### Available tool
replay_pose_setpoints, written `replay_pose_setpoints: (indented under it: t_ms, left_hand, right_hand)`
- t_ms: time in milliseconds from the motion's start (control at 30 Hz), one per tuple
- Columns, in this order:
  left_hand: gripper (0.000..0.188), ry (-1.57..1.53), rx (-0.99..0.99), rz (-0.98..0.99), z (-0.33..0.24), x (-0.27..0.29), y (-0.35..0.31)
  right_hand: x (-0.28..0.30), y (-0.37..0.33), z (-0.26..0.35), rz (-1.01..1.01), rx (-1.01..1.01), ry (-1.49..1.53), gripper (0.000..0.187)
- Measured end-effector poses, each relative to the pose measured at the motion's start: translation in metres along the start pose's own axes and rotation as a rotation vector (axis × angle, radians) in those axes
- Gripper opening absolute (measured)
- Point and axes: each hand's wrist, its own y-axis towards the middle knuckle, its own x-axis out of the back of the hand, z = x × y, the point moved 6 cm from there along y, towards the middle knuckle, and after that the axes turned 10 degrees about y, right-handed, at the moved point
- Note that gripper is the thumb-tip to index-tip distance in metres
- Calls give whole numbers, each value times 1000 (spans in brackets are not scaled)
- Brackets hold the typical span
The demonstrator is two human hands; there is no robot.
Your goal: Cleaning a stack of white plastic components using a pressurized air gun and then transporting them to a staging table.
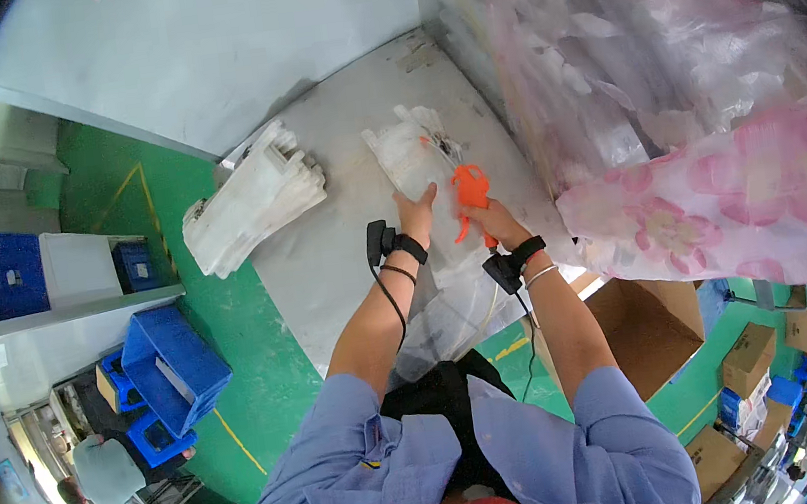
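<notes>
My right hand is wrapped round an orange air blow gun. Its thin metal nozzle points up and to the left, at the edge of a whitish, translucent bundle that looks like plastic bags lying on the grey table. At the near end of that bundle, my left hand grips it, thumb toward the right. A larger stack of similar white, folded material lies farther left and hangs over the table's left edge. Both wrists carry black straps with small cabled devices.
Clear plastic sheeting and a pink flowered curtain hang at the right. An open cardboard box stands below them. A grey panel rises behind the table. Blue crates and a person are at the left, beyond the green floor.
</notes>
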Motion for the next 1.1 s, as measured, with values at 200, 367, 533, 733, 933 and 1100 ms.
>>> replay_pose_setpoints:
  t_ms: [200,367,533,733,933,1100]
  left_hand:
    - [45,33,33,3,-41,-8,-23]
    - [44,137,-42,41,-65,-10,-32]
    - [52,-323,304,257,-20,-7,4]
    - [59,-242,292,188,4,9,-5]
    - [59,-510,364,304,-29,70,-62]
    - [31,-1231,133,1021,-57,98,-110]
  right_hand:
    - [4,4,19,99,28,-70,34]
    - [8,1,15,71,-90,150,35]
    - [-13,-11,35,109,-73,123,34]
    - [-8,-36,37,203,-48,106,43]
    - [-21,-111,73,279,151,367,43]
    - [-67,-98,11,204,-122,184,49]
